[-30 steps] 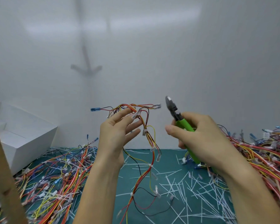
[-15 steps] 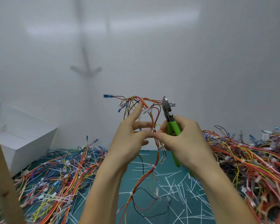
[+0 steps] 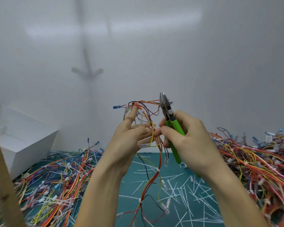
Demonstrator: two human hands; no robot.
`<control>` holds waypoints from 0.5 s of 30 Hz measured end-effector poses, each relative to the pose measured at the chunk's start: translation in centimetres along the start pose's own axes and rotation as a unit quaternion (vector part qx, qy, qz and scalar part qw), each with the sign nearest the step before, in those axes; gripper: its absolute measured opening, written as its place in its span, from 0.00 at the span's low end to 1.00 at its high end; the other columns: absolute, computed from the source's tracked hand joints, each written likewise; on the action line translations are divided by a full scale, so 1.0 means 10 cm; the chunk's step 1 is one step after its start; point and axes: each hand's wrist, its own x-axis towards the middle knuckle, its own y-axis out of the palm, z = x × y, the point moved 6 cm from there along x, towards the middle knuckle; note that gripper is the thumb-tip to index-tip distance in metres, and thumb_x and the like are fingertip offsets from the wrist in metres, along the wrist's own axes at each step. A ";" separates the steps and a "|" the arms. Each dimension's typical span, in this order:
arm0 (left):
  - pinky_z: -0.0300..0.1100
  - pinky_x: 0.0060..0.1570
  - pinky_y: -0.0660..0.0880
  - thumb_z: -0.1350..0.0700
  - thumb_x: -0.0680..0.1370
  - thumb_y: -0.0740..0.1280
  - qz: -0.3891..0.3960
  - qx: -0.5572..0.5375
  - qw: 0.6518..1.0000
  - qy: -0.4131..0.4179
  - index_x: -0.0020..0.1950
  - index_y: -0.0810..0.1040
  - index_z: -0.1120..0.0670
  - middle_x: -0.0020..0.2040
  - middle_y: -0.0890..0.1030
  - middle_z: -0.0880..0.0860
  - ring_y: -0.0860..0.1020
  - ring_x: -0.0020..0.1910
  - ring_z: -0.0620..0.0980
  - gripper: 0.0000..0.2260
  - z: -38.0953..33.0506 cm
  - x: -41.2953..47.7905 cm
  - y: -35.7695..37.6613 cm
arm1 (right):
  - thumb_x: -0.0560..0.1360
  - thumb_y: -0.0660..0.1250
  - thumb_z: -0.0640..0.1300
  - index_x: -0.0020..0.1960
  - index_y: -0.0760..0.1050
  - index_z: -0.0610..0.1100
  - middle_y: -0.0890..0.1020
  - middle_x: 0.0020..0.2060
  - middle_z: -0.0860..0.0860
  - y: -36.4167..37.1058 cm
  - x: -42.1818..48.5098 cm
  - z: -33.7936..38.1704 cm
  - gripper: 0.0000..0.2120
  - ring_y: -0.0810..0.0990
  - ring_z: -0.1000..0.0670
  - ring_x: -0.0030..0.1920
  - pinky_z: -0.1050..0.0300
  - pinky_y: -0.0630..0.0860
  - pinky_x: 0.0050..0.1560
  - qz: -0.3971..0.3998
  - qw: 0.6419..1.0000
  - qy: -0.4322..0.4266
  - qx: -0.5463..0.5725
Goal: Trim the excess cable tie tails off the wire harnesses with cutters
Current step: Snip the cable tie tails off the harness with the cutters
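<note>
My left hand (image 3: 128, 141) holds a wire harness (image 3: 147, 174) of red, yellow and black wires up in front of me, index finger raised into its upper loop. The harness hangs down to the green mat with white cable ties along it. My right hand (image 3: 185, 138) grips green-handled cutters (image 3: 168, 115), jaws pointing up and nearly shut beside the harness top. Thumb and fingertips of both hands meet at the wires in the middle.
A heap of harnesses (image 3: 52, 185) lies on the left of the green mat (image 3: 154, 163) and a bigger heap (image 3: 256, 164) on the right. Cut white tie tails (image 3: 187, 190) litter the mat. A white box (image 3: 18, 138) stands far left; a wooden post (image 3: 2, 177) crosses the left edge.
My right hand with the cutters has moved left to meet my left hand at the harness. The harness has been lifted slightly and the hands now touch.
</note>
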 end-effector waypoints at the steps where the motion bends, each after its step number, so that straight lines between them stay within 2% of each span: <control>1: 0.43 0.48 0.81 0.68 0.69 0.72 0.000 -0.016 1.000 -0.003 0.78 0.60 0.44 0.50 0.84 0.59 0.85 0.44 0.53 0.43 0.00 0.00 -0.01 | 0.77 0.66 0.45 0.43 0.77 0.50 0.84 0.37 0.50 -0.01 0.00 0.00 0.05 0.80 0.45 0.38 0.38 0.79 0.45 -0.004 1.000 0.004 -0.008; 4: 0.41 0.47 0.81 0.65 0.63 0.77 -0.023 -0.043 0.999 -0.002 0.79 0.59 0.47 0.55 0.82 0.64 0.86 0.45 0.53 0.49 -0.04 0.00 -0.07 | 0.77 0.66 0.50 0.42 0.77 0.50 0.84 0.35 0.53 -0.04 0.01 -0.06 0.07 0.81 0.46 0.37 0.40 0.79 0.46 -0.018 0.999 0.028 -0.041; 6: 0.39 0.43 0.81 0.63 0.63 0.75 -0.040 -0.064 0.997 0.001 0.79 0.60 0.48 0.53 0.84 0.64 0.86 0.44 0.53 0.46 -0.06 -0.01 -0.11 | 0.77 0.65 0.55 0.41 0.77 0.50 0.84 0.34 0.55 -0.05 0.02 -0.11 0.11 0.81 0.50 0.37 0.42 0.80 0.48 -0.009 0.996 0.055 -0.067; 10: 0.39 0.40 0.81 0.62 0.62 0.74 -0.049 -0.059 0.997 0.009 0.76 0.65 0.49 0.47 0.86 0.58 0.86 0.44 0.52 0.43 -0.08 -0.01 -0.19 | 0.76 0.58 0.65 0.42 0.78 0.49 0.84 0.34 0.54 0.02 0.00 -0.22 0.21 0.82 0.50 0.34 0.44 0.81 0.48 0.071 0.988 0.108 -0.090; 15: 0.43 0.49 0.81 0.61 0.62 0.75 -0.050 -0.022 0.998 0.022 0.76 0.66 0.49 0.49 0.86 0.58 0.85 0.48 0.54 0.43 -0.11 -0.02 -0.25 | 0.77 0.56 0.66 0.40 0.78 0.49 0.84 0.35 0.51 0.10 -0.03 -0.26 0.23 0.83 0.49 0.33 0.48 0.80 0.43 0.122 0.977 0.114 -0.132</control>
